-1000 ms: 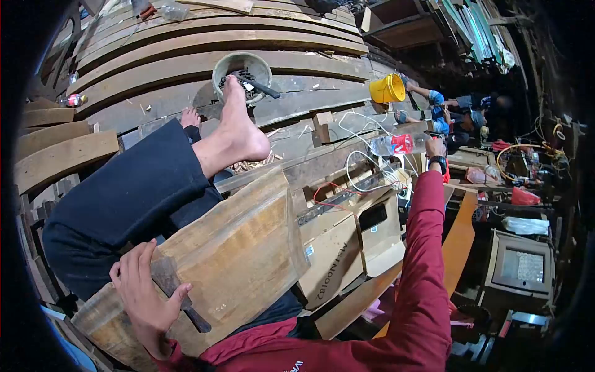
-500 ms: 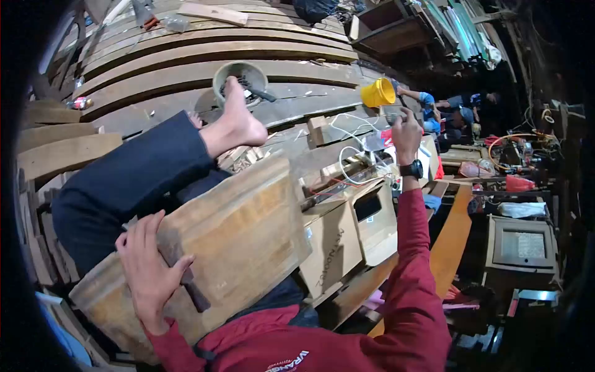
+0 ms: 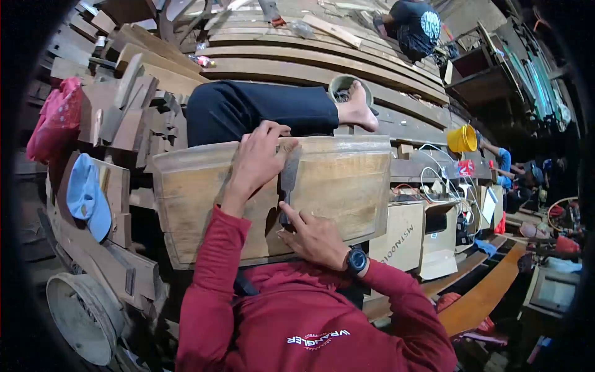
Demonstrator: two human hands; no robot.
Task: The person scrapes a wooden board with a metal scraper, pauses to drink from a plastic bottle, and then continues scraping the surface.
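A broad, pale wooden panel (image 3: pixel 347 186) with moulded edges lies across my lap. On its face, running from the far edge toward me, is a dark, narrow flat bar (image 3: pixel 288 177); its exact kind I cannot make out. My left hand (image 3: pixel 259 158) is at the bar's far end, thumb against it and fingers curled by the panel's far edge. At the near end, my right hand (image 3: pixel 315 237) has its index finger and thumb closed around the bar. A dark shadow falls on the wood beside it.
Cardboard boxes (image 3: pixel 396 239) and white cables stand right of the panel. A yellow bucket (image 3: pixel 462 139) and a bowl (image 3: pixel 342 87) sit beyond my leg. Wood pieces, a blue cap (image 3: pixel 87 192) and a white bucket (image 3: pixel 83 316) are at left. Another person (image 3: pixel 416 28) sits at the back.
My right hand has come back from reaching out toward the cables and now meets the bar on the panel. The left hand has shifted to the far edge. The view has swung left.
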